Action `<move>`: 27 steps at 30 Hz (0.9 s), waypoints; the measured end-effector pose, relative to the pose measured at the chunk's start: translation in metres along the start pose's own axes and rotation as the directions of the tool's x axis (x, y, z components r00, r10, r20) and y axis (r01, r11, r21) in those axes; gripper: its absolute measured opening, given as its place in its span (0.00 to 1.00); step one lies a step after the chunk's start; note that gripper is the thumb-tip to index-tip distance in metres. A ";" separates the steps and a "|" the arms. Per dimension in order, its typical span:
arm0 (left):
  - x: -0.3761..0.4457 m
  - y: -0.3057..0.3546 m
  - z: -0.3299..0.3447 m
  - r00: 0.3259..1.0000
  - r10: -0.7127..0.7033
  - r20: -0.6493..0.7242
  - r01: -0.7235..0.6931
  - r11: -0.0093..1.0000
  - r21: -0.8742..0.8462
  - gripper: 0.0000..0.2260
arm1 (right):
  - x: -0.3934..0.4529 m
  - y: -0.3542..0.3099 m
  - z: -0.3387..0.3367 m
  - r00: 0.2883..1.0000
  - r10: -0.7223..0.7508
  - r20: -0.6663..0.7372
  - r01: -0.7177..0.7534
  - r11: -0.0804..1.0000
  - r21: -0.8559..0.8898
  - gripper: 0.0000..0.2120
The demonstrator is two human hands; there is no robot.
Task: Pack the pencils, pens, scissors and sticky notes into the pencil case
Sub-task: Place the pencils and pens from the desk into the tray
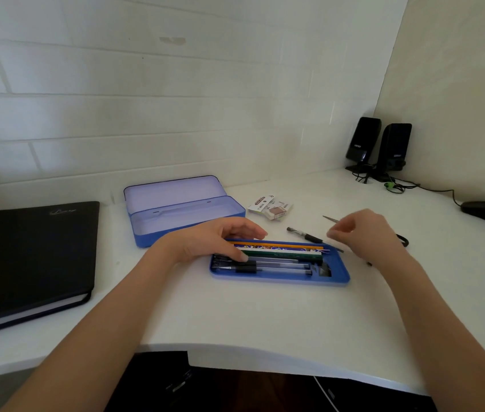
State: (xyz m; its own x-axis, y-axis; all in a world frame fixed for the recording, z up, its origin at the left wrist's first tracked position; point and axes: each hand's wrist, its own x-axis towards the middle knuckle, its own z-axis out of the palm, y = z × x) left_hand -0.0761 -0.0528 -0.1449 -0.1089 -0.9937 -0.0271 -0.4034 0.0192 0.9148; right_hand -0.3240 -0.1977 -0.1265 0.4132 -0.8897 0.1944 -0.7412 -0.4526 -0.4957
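Now hands [217, 237] over blue tray [339, 278]

The pencil case [187, 215] looks like smooth painted metal. The desk [265, 316] is matt white laminate. The notebook [27, 257] has a matt black cover.

a white desk [235, 316] fills a corner of pale block walls [146, 99], dimly, evenly lit.

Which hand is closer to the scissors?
Right. The right hand hovers right over the scissors, hiding most of them. The left hand is farther away, resting on the pens in the blue tray.
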 end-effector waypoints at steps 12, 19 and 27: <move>-0.002 0.003 -0.001 1.000 -0.010 0.024 0.008 0.999 0.047 0.24 | -0.001 -0.006 0.001 0.996 0.002 0.093 -0.001 1.000 -0.012 0.04; -0.004 0.004 0.000 0.997 -0.030 0.075 0.021 0.992 0.125 0.27 | -0.002 -0.010 0.004 0.997 0.019 0.071 -0.018 1.000 -0.014 0.06; -0.003 0.005 0.002 0.999 -0.030 0.034 0.026 0.994 0.108 0.25 | -0.012 -0.021 -0.006 0.996 -0.066 0.052 0.047 0.950 0.309 0.01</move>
State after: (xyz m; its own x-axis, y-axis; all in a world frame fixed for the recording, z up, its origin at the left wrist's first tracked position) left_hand -0.0796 -0.0490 -0.1409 -0.1280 -0.9894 -0.0679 -0.5020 0.0056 0.8649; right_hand -0.3165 -0.1778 -0.1135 0.4881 -0.8534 0.1828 -0.5211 -0.4530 -0.7233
